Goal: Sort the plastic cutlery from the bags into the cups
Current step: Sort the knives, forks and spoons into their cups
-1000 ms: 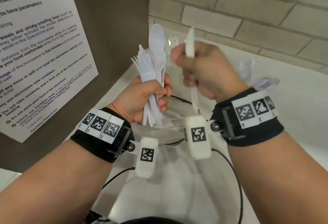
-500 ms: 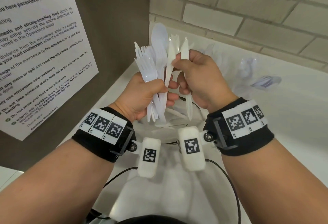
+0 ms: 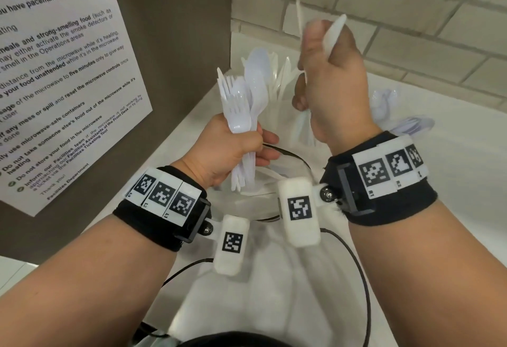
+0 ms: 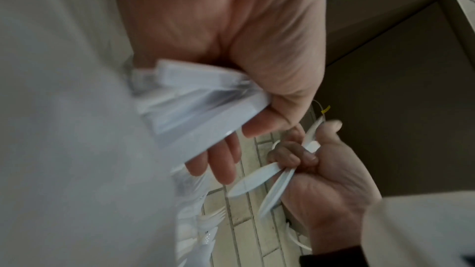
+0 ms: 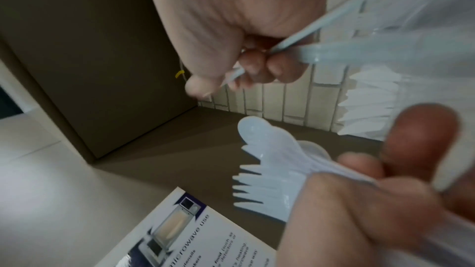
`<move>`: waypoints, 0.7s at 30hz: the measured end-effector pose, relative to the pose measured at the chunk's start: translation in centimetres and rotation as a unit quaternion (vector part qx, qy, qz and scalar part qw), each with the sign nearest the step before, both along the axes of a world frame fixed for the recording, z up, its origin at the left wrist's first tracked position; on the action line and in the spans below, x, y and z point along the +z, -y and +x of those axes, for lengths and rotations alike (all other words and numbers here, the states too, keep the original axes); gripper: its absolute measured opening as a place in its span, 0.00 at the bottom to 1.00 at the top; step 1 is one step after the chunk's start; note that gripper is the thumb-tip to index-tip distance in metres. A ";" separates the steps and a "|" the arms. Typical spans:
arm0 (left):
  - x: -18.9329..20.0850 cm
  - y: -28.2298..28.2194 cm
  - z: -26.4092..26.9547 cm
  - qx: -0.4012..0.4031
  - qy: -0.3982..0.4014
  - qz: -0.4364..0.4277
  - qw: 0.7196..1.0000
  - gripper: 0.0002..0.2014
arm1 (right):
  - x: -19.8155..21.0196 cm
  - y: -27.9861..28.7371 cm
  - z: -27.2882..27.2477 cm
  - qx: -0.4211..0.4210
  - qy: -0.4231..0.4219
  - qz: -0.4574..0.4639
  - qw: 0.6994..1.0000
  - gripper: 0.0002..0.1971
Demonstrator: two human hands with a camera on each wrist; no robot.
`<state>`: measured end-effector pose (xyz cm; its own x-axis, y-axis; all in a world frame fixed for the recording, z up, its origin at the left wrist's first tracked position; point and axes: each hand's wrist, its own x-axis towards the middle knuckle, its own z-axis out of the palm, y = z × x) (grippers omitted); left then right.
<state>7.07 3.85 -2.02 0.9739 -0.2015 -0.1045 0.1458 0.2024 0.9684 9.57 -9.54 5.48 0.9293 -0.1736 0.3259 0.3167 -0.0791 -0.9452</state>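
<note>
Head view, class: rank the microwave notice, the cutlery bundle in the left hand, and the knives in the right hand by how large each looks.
1. Microwave notice, largest.
2. Cutlery bundle.
3. Knives, smallest, though the right hand's grip hides much of them.

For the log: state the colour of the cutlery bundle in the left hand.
White plastic cutlery bundle, clearest in head view.

Both fists curled tight, right hand (image 3: 333, 83) above left hand (image 3: 227, 151).

Glossy white plastic cutlery (image 3: 248, 99); matt painted brick wall (image 3: 411, 17); smooth paper notice (image 3: 55, 72).
</note>
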 end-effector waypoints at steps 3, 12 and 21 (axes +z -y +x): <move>0.0 0.1 -0.1 -0.003 0.001 0.028 1.000 0.09 | 0.0 0.0 -0.1 0.060 0.014 -0.085 0.994 0.06; 0.1 0.5 0.2 0.087 0.046 0.077 0.992 0.10 | -0.7 0.0 -0.2 0.009 -0.025 -0.058 0.998 0.02; 1.0 0.6 0.6 0.134 0.095 0.182 0.970 0.24 | 0.2 -1.3 -0.3 0.087 -0.022 -0.315 0.945 0.34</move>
<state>7.62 3.23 -0.97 0.9949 0.0772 0.0644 -0.0521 -0.1514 0.9871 9.31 -8.25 5.66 0.9408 0.1998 0.2738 0.3387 -0.5812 -0.7399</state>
